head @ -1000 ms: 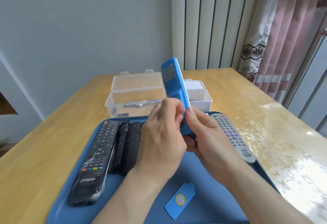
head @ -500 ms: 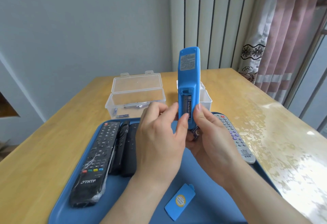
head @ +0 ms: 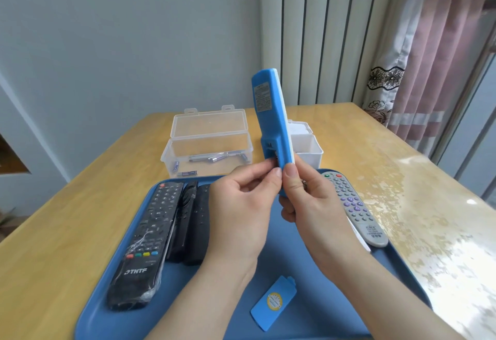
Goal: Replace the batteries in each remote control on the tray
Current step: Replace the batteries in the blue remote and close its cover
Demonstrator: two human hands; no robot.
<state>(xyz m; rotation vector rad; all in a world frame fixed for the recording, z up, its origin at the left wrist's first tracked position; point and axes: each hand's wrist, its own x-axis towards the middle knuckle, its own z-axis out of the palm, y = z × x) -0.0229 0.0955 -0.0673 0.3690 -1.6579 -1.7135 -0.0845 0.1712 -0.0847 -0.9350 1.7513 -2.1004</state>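
Wooden table [head: 80, 205] is noted, with the blue tray [head: 281, 259] at its 6 o'clock edge. The blue remote [head: 269, 125] is held above the tray's centre, long axis nearly upright, top tipped toward 11 o'clock. Its lower end is gripped by the right hand [head: 314, 205]. The open battery bay faces 9 o'clock, nearer the left hand [head: 241, 211], whose thumb and forefinger are pinched at the bay (battery between them: cannot be told). The battery cover [head: 273, 302] lies at 6 o'clock on the tray.

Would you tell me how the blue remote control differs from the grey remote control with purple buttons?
The blue remote control is held upright by the left hand and right hand; the grey remote control lies on the blue tray. The blue shows its back, the grey its buttons. Both are slim.
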